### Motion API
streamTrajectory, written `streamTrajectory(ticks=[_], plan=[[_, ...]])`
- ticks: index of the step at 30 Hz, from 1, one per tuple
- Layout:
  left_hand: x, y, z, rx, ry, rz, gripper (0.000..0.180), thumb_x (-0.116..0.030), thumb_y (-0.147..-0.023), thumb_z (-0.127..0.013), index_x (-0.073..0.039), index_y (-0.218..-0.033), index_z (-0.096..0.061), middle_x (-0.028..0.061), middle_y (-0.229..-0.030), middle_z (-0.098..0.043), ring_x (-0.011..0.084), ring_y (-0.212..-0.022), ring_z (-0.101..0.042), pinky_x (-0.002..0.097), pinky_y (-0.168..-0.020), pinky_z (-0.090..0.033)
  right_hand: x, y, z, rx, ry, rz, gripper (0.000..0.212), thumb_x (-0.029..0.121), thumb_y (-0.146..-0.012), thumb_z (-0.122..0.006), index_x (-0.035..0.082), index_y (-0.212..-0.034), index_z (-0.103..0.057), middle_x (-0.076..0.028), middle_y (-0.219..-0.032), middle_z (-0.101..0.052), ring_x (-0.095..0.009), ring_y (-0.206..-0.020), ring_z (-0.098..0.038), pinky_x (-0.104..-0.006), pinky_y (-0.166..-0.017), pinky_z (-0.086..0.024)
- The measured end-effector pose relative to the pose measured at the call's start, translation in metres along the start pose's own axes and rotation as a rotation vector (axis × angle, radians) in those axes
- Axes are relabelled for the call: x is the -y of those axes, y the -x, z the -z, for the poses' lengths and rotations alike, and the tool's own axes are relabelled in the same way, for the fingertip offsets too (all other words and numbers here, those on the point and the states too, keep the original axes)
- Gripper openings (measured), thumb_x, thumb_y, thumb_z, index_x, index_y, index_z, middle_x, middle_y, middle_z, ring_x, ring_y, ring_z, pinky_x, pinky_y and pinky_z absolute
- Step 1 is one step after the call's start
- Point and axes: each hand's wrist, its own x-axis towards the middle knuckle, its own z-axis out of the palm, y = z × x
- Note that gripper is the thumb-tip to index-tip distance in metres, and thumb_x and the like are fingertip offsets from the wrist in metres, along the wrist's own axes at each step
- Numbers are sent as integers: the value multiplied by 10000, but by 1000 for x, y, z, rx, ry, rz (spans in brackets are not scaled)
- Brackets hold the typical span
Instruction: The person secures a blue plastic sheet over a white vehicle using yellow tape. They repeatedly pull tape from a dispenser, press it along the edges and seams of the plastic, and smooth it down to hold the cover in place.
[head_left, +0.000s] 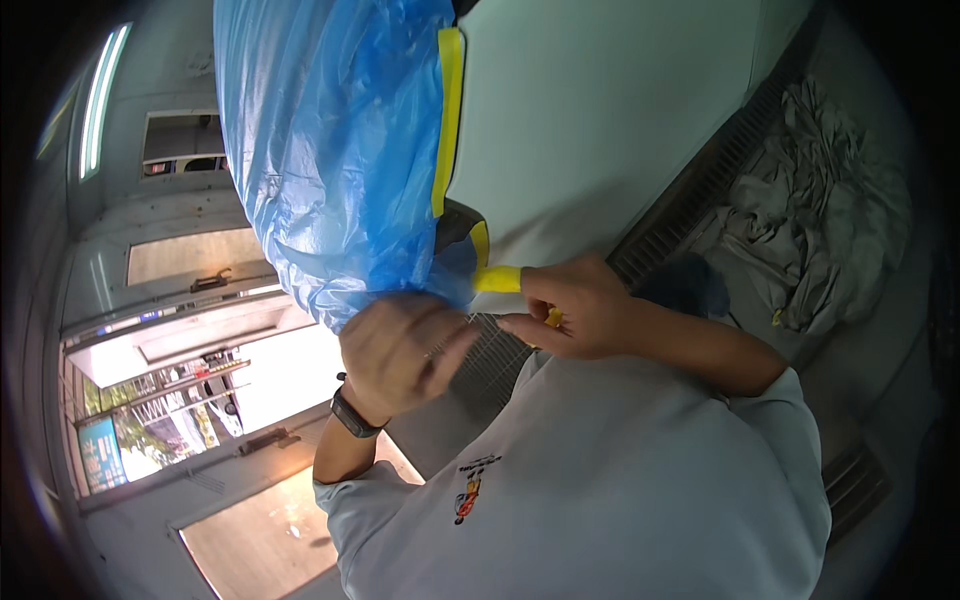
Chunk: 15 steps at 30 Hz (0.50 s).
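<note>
- We are holding a strip of yellow tape [498,279] in our right hand [580,308], whose fingers are curling around it; a bit of yellow is also showing between thumb and fingers.
- That strip is reaching leftward from our fist to the lower corner of the blue plastic film [330,150].
- Our left hand [405,355] is blurring just below the film's lower edge, its fingers bending; we cannot tell whether it is gripping anything.
- We are wearing a dark watch [355,413] on the left wrist.
- A longer yellow strip [448,125] is lining the film's right edge, beside a pale panel [600,110].
- Near the strip's lower end, a dark piece [459,218] is showing.
- To the right, a crumpled grey cloth [810,220] is lying beside a floor grate [715,175].
</note>
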Motion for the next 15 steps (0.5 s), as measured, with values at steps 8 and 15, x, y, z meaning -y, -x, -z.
streamTrajectory(ticks=[8,15], plan=[[44,-19,51,17,45,-485,241,-29,-751,-832,-80,-980,-776,63,-975,-778,228,-833,-725,307,-662,-548,19,-18,-75,-437,-257,-325,235,183,-969,-789,-12,-1072,-708,-11,-718,-645,-48,-595,-577,-230,-561,-472],[43,-99,63,325,-166,-733,408,-173,-790,-831,-67,-1177,-760,71,-1162,-760,300,-1129,-677,447,-1014,-480,18,1,-90,-604,-913,-485,312,307,-1038,-734,-2,-1000,-715,-34,-848,-688,-77,-747,-639,-256,-693,-542]])
